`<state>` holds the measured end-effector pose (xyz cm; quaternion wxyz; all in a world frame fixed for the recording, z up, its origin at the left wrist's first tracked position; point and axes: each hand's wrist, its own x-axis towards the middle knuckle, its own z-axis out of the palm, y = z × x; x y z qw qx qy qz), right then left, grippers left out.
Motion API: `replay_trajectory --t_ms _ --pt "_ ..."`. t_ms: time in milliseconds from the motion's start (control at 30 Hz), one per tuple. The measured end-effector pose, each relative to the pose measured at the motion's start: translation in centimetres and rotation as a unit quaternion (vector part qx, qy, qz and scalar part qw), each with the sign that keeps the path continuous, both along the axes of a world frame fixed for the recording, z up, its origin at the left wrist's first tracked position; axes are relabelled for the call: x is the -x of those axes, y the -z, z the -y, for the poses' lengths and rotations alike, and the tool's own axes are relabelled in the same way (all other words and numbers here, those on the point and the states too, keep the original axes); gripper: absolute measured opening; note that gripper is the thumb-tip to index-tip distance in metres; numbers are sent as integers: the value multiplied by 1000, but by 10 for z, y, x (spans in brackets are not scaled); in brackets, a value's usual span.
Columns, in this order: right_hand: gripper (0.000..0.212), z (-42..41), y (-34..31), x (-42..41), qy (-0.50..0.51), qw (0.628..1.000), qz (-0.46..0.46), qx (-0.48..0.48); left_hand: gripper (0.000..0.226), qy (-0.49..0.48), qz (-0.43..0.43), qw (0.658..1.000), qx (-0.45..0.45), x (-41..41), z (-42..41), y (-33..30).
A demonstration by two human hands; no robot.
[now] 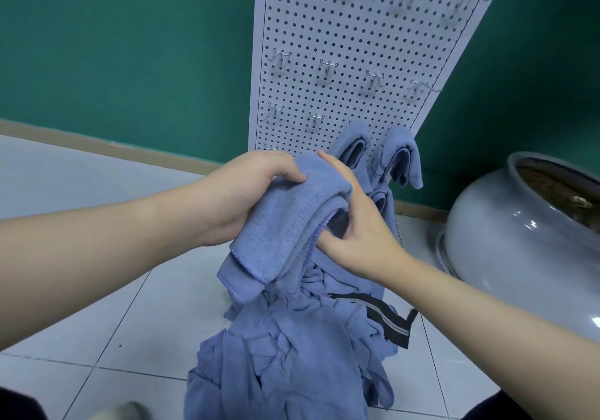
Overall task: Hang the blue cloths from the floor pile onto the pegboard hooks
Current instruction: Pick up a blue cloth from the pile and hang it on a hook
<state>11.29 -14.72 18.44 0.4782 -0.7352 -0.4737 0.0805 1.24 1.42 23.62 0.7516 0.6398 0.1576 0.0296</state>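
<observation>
Above the floor pile (292,354), in the middle of the view, a folded blue cloth (285,221) is held up between both hands. The left hand (246,192) grips it from the left, thumb curled over the top fold and fingers hidden underneath, so the cloth's weight seems to hang mostly from this hand. The right hand (354,224) comes in from the right with fingers loosely bent: the forefinger lies along the top edge, and the thumb and other fingers tuck into the open fold, probably to spread a loop that a hook can pass through. The cloth's stitched lower corners hang free, just above the heap.

The pile of remaining blue cloths lies crumpled on the tiled floor (97,289) near the person, with a dark striped strip (383,319) lying across its right side. Just beyond the hands, the white pegboard (341,46) leans against the green wall (130,46). Two hung cloths (402,156) already droop from hooks at its lower right, with another partly hidden below them. Many bare metal hooks (328,72) sit higher and to the left, so much of the task appears to remain. A big grey glazed pot (506,231) stands on the floor at the right, well apart from the pile.
</observation>
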Motion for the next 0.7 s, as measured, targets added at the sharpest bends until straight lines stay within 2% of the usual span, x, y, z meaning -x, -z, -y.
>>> replay_trajectory --t_ms 67,167,300,400,500,533,633,700 --pt "81 -1 -2 1 22 1000 -6 -10 14 2 1 1000 1 1 -1 -1" --pt "69 -2 -6 4 40 999 11 -34 36 11 8 1000 -13 3 -2 -2" --pt "64 -3 -12 8 54 996 10 -69 21 12 22 999 -46 6 -3 -2" --pt "61 -4 -12 7 77 995 19 -62 15 -17 22 986 -166 7 -4 0" --pt "51 -4 -12 5 114 992 46 -25 33 -140 26 927 -348 5 -4 9" --pt "45 -4 -13 4 134 990 42 -10 34 -153 33 906 -393 5 -2 11" --pt "27 -4 -14 -1 177 983 27 40 20 -99 48 883 -456 10 12 16" --pt "17 -4 -14 -5 191 980 18 57 21 -64 44 880 -468 15 24 22"
